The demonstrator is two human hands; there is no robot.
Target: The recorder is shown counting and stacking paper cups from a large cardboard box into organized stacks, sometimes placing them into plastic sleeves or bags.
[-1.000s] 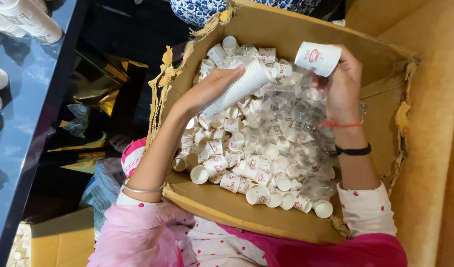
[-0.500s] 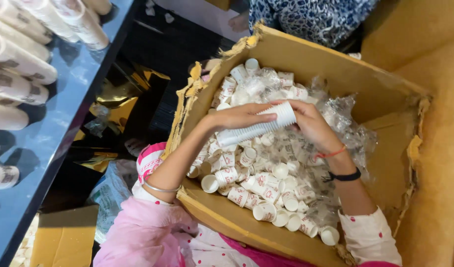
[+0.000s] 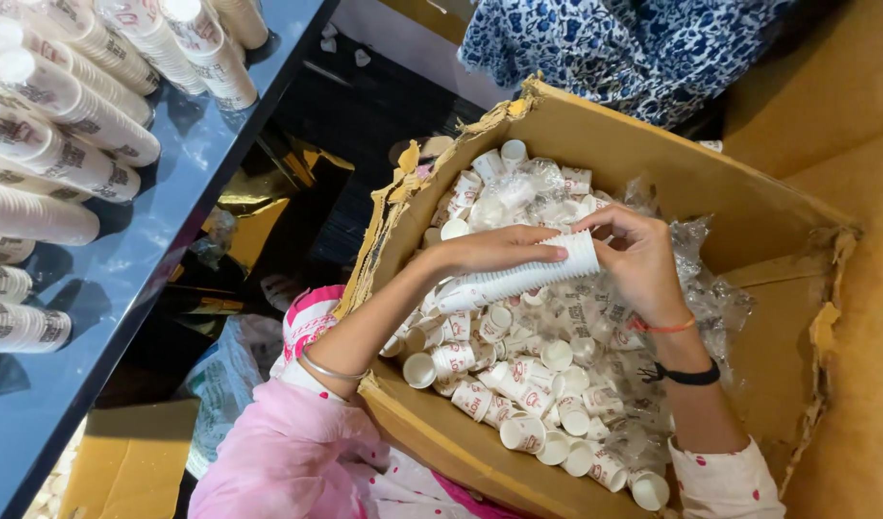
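The left hand (image 3: 494, 252) lies flat along the top of a stack of nested paper cups (image 3: 523, 279), fingers extended and pressing it. The right hand (image 3: 638, 259) curls its fingers around the stack's right end, gripping it. Both forearms reach in from the near side over a cardboard box (image 3: 653, 163) full of loose paper cups (image 3: 518, 384). More cup stacks (image 3: 57, 144) lie on the blue table (image 3: 172, 192) at left.

Both hands meet mid-frame, left hand (image 3: 499, 252) flat with fingers extended, right hand (image 3: 638, 259) apparently curled closed.
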